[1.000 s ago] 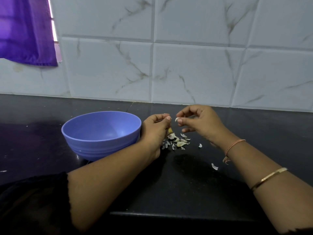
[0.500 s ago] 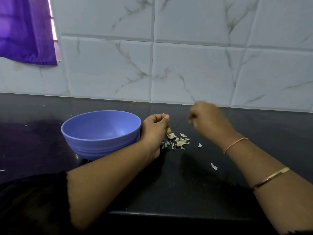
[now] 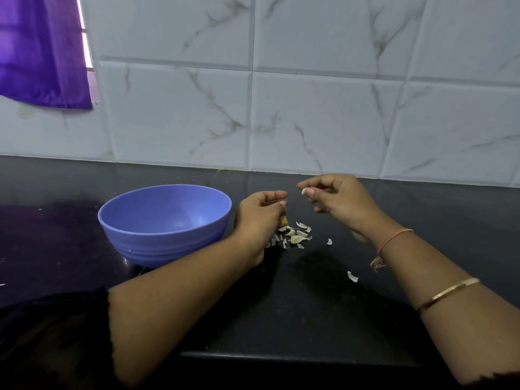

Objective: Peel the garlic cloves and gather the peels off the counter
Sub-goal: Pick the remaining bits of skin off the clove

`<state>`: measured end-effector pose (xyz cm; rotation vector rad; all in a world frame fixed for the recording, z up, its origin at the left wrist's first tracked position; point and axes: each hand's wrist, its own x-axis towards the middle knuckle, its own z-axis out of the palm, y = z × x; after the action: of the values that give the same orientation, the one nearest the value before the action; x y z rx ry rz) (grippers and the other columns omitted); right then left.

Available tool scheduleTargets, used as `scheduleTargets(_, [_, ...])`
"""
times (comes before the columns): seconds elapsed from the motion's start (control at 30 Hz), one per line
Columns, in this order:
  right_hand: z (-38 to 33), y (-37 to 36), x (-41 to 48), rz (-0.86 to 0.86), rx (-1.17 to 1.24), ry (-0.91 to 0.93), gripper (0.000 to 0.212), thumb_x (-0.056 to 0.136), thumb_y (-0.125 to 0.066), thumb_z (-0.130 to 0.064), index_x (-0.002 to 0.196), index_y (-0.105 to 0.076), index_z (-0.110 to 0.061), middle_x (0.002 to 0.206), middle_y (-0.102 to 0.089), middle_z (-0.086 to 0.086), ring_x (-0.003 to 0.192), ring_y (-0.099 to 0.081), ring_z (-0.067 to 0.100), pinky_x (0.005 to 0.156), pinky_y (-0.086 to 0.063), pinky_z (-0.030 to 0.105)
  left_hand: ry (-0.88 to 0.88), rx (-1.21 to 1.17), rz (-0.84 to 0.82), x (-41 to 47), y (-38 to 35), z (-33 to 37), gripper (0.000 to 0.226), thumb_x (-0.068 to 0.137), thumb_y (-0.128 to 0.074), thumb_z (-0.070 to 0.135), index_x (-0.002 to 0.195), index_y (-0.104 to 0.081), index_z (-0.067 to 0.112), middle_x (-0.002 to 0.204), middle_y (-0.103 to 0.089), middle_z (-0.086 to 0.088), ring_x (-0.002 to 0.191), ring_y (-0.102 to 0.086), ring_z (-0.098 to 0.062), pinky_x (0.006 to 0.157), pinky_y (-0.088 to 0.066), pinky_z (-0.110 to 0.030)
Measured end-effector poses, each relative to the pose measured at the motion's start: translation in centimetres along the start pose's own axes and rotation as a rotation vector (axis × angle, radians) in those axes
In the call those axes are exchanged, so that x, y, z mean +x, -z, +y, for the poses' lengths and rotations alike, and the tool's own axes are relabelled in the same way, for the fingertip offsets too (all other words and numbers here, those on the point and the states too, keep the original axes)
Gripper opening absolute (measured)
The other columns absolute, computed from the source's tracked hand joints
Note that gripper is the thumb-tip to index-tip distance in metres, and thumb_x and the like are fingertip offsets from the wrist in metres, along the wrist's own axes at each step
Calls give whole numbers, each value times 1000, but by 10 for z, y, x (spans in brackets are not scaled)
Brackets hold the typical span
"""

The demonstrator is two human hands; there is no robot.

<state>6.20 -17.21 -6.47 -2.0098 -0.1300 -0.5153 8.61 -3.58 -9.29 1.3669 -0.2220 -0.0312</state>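
Plainly, the right hand (image 3: 337,201) pinched a small white peel fragment (image 3: 304,191) between thumb and forefinger, just right of frame centre, with its other fingers loosely curled. Just to its left, the left hand (image 3: 260,220) was curled closed around a garlic clove (image 3: 284,220), of which only a yellowish tip showed below the fingers. Beneath them a heap of peels (image 3: 295,236) lay on the black counter (image 3: 309,311), close against the left hand. Right of the heap lay a nearer stray peel (image 3: 329,242), and toward the lower right a farther stray peel (image 3: 352,276). The blue bowl (image 3: 157,243) stood left of centre, just beside the left wrist, and I could make out no cloves in the part of its inside that showed. By my reading, peeling was under way on this 1 clove, while gathering had not begun, since every peel was loose on the counter. How many cloves remained could not be told.
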Motion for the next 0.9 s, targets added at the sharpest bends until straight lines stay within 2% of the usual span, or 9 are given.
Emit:
scheduleTargets(0.07, [-2,-2,-2,-15,51,10,18,88,-58,-7,84,-67,-21,82,-62,0,79,-55,8,70,-49,24,5,-1,-35,-2,0,0,14,89,-56,4,93,-63,16,85,-62,-1,72,-55,-9,58,-49,-14])
scheduleTargets(0.2, [-4,-4,-4,-34,91,40,17,90,-55,-8,86,-66,-21,80,-68,-3,77,-60,1,68,-45,17,8,-20,-92,-5,-1,2,11,90,-58,11,100,-63,12,91,-64,-5,81,-61,-10,63,-52,-17])
scheduleTargets(0.37, [-5,-6,-5,-45,73,114,16,88,-57,-6,84,-65,-19,83,-67,-4,72,-60,-10,62,-42,4,2,-104,-136,-8,-2,5,6,88,-60,14,92,-63,10,81,-63,-4,72,-57,-9,52,-47,-11])
scheduleTargets(0.5, [-5,-7,-5,-68,61,130,13,87,-58,-5,87,-67,-14,82,-66,-2,69,-58,-9,61,-42,6,18,-141,-130,-6,0,5,10,85,-64,12,94,-66,9,82,-68,-3,75,-63,-10,62,-54,-18])
scheduleTargets(0.57, [-4,-7,-5,-64,55,140,14,86,-59,-4,87,-68,-15,84,-68,4,71,-59,-1,62,-46,12,10,-149,-120,-6,0,5,7,84,-64,10,91,-67,8,80,-67,-5,74,-61,-11,68,-53,-23])
scheduleTargets(0.67, [-4,-6,-5,-30,57,156,13,85,-60,-2,89,-69,-12,83,-69,10,72,-60,12,66,-53,20,-18,-163,-104,-7,0,6,3,84,-64,7,85,-67,9,74,-63,-5,67,-55,-11,61,-51,-20])
scheduleTargets(0.77, [-6,-6,-5,-3,0,187,13,84,-62,-4,89,-70,-12,77,-70,6,68,-64,14,71,-56,25,-25,-169,-93,-7,1,6,4,84,-64,7,82,-67,9,70,-62,-4,64,-54,-11,57,-51,-17])
scheduleTargets(0.9, [-7,-7,-5,45,-97,225,11,82,-65,-8,86,-72,-16,71,-69,-5,63,-63,5,66,-52,17,-35,-179,-72,-6,1,7,2,82,-67,7,81,-67,9,68,-63,-4,63,-56,-11,60,-53,-18])
